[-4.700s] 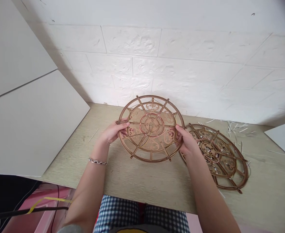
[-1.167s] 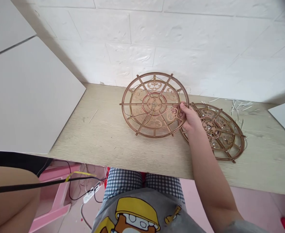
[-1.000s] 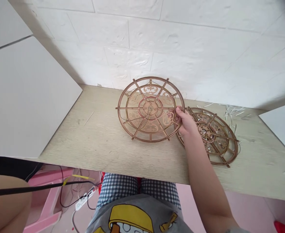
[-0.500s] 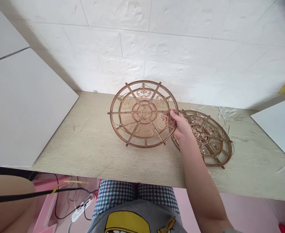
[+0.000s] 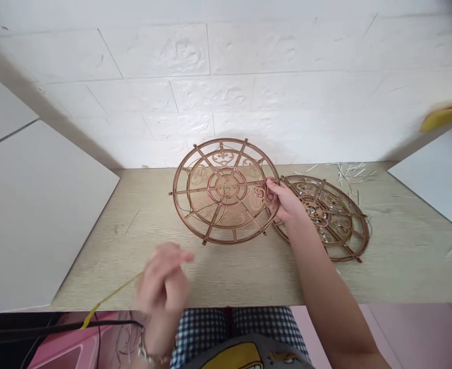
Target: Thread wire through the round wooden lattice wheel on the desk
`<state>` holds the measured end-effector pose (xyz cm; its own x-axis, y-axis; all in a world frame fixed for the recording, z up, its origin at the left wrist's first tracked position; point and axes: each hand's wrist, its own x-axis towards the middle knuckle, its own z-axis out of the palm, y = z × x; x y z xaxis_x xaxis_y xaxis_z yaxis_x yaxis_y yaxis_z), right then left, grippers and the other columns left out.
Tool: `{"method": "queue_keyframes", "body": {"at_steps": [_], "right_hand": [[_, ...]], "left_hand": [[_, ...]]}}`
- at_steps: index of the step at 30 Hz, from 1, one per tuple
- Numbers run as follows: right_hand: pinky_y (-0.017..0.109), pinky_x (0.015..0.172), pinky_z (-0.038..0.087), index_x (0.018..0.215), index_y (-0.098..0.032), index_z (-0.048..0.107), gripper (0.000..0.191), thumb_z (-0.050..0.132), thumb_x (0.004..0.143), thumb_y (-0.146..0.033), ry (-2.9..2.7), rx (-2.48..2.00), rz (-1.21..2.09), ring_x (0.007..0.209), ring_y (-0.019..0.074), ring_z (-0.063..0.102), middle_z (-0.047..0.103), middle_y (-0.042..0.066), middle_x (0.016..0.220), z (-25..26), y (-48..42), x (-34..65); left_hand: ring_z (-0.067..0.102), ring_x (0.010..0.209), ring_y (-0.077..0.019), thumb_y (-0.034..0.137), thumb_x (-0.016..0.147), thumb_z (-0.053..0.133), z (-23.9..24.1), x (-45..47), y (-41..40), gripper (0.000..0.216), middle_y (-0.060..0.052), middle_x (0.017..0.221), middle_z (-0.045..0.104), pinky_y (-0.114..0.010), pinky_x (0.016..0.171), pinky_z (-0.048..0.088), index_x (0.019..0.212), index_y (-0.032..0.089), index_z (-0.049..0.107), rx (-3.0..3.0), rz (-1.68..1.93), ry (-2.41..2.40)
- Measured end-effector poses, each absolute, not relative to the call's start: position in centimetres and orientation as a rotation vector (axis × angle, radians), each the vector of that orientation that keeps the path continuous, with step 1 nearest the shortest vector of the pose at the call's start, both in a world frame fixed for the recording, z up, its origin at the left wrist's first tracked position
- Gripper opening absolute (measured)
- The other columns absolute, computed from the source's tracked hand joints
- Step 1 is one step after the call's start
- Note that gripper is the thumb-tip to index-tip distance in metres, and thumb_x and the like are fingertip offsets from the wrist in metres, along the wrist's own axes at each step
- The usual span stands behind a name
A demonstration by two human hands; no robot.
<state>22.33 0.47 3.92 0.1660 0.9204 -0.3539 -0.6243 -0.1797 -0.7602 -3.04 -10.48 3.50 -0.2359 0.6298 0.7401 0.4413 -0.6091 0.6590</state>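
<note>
My right hand (image 5: 287, 202) grips the right rim of a round bronze-coloured openwork frame (image 5: 228, 185), thumb on the near face. The frame is tilted up, with spokes, scroll patterns and thin wires looped around its centre. Behind and below my right hand, a second similar frame (image 5: 341, 218) lies on the table, partly covered by the hand and forearm. My left hand (image 5: 164, 279) is smeared by motion below the held frame, one finger pointing right. A thin yellow strip (image 5: 118, 290) runs up to it from a black cable; whether the fingers hold it cannot be told.
White offcuts (image 5: 351, 171) lie scattered at the back right of the wooden table (image 5: 106, 256). White panels (image 5: 44, 205) flank both sides, and a white brick-pattern wall (image 5: 195, 92) stands behind. The black cable (image 5: 114, 323) crosses near a pink stool (image 5: 67, 353) at lower left.
My left hand has come into view from below, and the yellow strip now slants up toward it. My right hand keeps its grip on the frame. The view has tilted upward slightly.
</note>
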Motion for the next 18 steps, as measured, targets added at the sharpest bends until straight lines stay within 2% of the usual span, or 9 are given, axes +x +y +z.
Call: {"method": "queue_keyframes", "body": {"at_steps": [1, 3, 6, 8, 10, 13, 16, 18], "right_hand": [[0.018, 0.047, 0.055, 0.082, -0.019, 0.056, 0.011, 0.063, 0.079, -0.012, -0.383, -1.030, 1.435, 0.050, 0.0102, 0.062, 0.066, -0.003, 0.061, 4.0, 0.5, 22.4], [0.019, 0.046, 0.055, 0.082, -0.020, 0.055, 0.012, 0.065, 0.077, -0.014, -0.396, -1.034, 1.437, 0.050, 0.0107, 0.063, 0.066, -0.003, 0.062, 4.0, 0.5, 22.6], [0.020, 0.046, 0.055, 0.082, -0.020, 0.055, 0.015, 0.068, 0.076, -0.015, -0.439, -1.019, 1.442, 0.051, 0.0123, 0.064, 0.067, -0.002, 0.063, 3.7, 0.5, 22.8], [0.020, 0.045, 0.055, 0.082, -0.019, 0.056, 0.017, 0.070, 0.074, -0.015, -0.463, -1.008, 1.454, 0.050, 0.0126, 0.063, 0.067, -0.003, 0.062, 3.4, 0.6, 22.9], [0.021, 0.045, 0.054, 0.081, -0.019, 0.056, 0.017, 0.070, 0.073, -0.015, -0.472, -1.003, 1.472, 0.049, 0.0126, 0.063, 0.067, -0.002, 0.062, 3.2, 0.6, 22.9], [0.020, 0.044, 0.054, 0.080, -0.019, 0.057, 0.017, 0.070, 0.073, -0.012, -0.453, -1.011, 1.499, 0.049, 0.0124, 0.063, 0.067, -0.002, 0.062, 3.1, 0.6, 22.6], [0.017, 0.043, 0.052, 0.081, -0.018, 0.056, 0.016, 0.068, 0.074, -0.010, -0.408, -1.032, 1.504, 0.047, 0.0107, 0.062, 0.066, -0.002, 0.061, 3.3, 0.6, 22.1], [0.018, 0.044, 0.053, 0.081, -0.018, 0.056, 0.015, 0.066, 0.076, -0.009, -0.389, -1.050, 1.503, 0.048, 0.0111, 0.062, 0.066, -0.002, 0.061, 3.4, 0.6, 21.8]], "left_hand": [[0.052, 0.055, -0.0140, 0.016, 0.084, 0.051, 3.3, -2.8, -9.0, 0.021, 0.003, 0.055, 0.056, -0.029, 0.056, 0.043, 0.067, 0.024, 0.061, 1.730, 2.166, 1.277], [0.051, 0.055, -0.0110, 0.010, 0.080, 0.051, 3.3, -2.7, -5.6, 0.020, 0.003, 0.057, 0.055, -0.025, 0.056, 0.041, 0.068, 0.022, 0.062, 1.378, 2.337, 1.246], [0.054, 0.063, -0.0092, 0.012, 0.075, 0.052, 3.8, -3.6, -0.5, 0.013, 0.002, 0.066, 0.057, -0.020, 0.059, 0.043, 0.071, 0.018, 0.063, 0.801, 2.126, 1.228], [0.054, 0.062, -0.0091, 0.021, 0.080, 0.047, 4.1, -4.9, 2.2, 0.016, 0.000, 0.072, 0.057, -0.019, 0.056, 0.044, 0.078, 0.017, 0.063, 0.582, 1.777, 1.113], [0.057, 0.060, -0.0116, 0.031, 0.085, 0.040, 4.1, -6.1, 3.9, 0.026, -0.004, 0.074, 0.059, -0.022, 0.055, 0.047, 0.082, 0.015, 0.060, 0.466, 1.424, 0.981], [0.060, 0.061, -0.0154, 0.046, 0.089, 0.033, 3.6, -7.0, 4.9, 0.040, -0.008, 0.075, 0.061, -0.027, 0.057, 0.051, 0.083, 0.015, 0.057, 0.428, 1.205, 0.817], [0.066, 0.079, -0.0251, 0.062, 0.087, 0.025, 2.7, -6.6, 4.6, 0.059, -0.014, 0.086, 0.066, -0.039, 0.069, 0.054, 0.093, 0.014, 0.059, 0.423, 1.077, 0.718], [0.065, 0.093, -0.0296, 0.065, 0.086, 0.022, 1.9, -5.8, 4.1, 0.065, -0.017, 0.096, 0.067, -0.046, 0.077, 0.053, 0.103, 0.015, 0.060, 0.445, 1.018, 0.686]]}}
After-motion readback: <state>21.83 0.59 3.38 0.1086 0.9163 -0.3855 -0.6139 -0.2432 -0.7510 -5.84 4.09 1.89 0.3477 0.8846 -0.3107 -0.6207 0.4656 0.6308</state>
